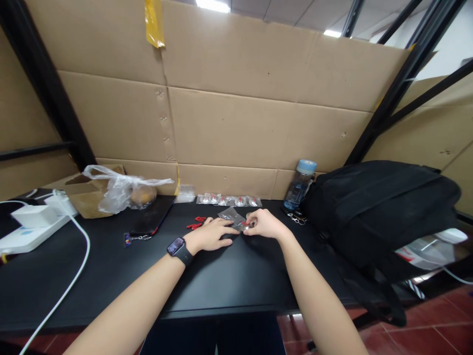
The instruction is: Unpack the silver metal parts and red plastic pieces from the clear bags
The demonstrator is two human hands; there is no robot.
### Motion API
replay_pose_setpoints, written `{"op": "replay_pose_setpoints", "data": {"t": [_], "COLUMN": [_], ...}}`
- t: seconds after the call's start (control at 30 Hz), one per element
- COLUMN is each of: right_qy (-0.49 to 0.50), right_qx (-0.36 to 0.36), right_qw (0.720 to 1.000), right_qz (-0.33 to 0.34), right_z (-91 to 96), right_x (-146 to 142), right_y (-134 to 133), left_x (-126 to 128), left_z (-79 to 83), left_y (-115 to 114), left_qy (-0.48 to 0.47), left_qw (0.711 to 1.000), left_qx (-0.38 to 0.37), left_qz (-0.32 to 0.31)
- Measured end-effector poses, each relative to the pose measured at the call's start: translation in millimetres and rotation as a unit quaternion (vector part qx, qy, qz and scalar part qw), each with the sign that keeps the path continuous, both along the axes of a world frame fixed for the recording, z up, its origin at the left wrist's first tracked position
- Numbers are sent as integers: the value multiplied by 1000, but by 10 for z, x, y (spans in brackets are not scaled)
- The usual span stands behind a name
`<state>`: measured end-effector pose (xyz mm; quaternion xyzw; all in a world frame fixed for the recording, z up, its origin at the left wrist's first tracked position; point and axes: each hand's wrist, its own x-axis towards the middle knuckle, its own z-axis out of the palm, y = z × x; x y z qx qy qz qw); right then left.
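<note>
My left hand (214, 234), with a dark smartwatch (180, 250) on its wrist, lies nearly flat on the black table, fingers stretched out. Its fingertips reach the edge of a clear plastic bag (231, 215). Thumb and fingers of my right hand (266, 224) are pinched at the bag's near end, round a small shiny item with red on it (244, 225). The fingers partly cover that item, and I cannot tell how far it sits inside the bag. Red cords (194, 225) lie just beyond my left hand.
Several bagged silver-and-red pieces (229, 200) line the cardboard wall, beside a stack of clear bags (185, 194). A water bottle (298, 185), keys (296, 218) and a black backpack (380, 217) stand right. Leftward are a dark flat case (153, 219), a plastic bag (123, 190) and a power strip (35, 231).
</note>
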<state>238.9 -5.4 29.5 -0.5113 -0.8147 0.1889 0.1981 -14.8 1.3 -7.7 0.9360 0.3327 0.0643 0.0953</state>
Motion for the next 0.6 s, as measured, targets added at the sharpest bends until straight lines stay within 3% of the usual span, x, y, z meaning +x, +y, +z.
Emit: {"op": "replay_pose_setpoints", "data": {"t": [0.17,0.37,0.6], "right_qy": [-37,-26,41], "right_qx": [12,31,-31], "right_qw": [999,999,997], "right_qz": [-30,-10,50], "right_z": [-102,-207,-239], "right_x": [-32,-72,-97], "right_y": [48,112,118], "left_x": [21,30,23], "left_z": [40,73,41], "left_y": [-31,-63,-40], "left_qy": [3,0,-9], "left_qw": [1000,999,999], "left_qx": [-14,-33,-41], "left_qz": [-17,-29,-30]}}
